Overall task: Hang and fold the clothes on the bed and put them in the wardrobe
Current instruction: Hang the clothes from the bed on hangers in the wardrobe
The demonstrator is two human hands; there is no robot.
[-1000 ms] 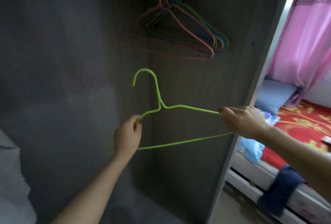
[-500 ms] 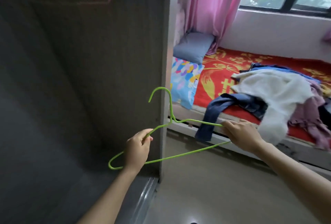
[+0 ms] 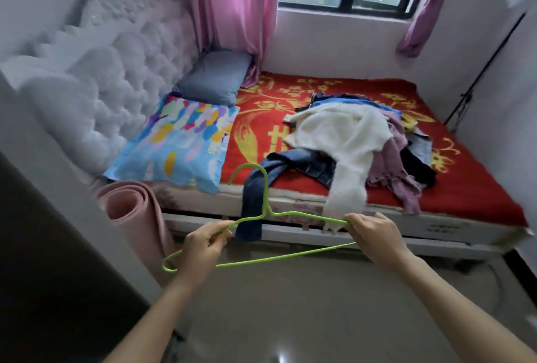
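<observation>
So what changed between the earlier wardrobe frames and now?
The person turned from the wardrobe to the bed, carrying the green hanger out with them; it is now held before the clothes pile. Nothing grasped or released: left hand and right hand keep gripping its two ends.

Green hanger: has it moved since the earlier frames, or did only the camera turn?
Yes. The green hanger, held by the left hand and right hand, has come out of the wardrobe to the near edge of the bed.
</observation>
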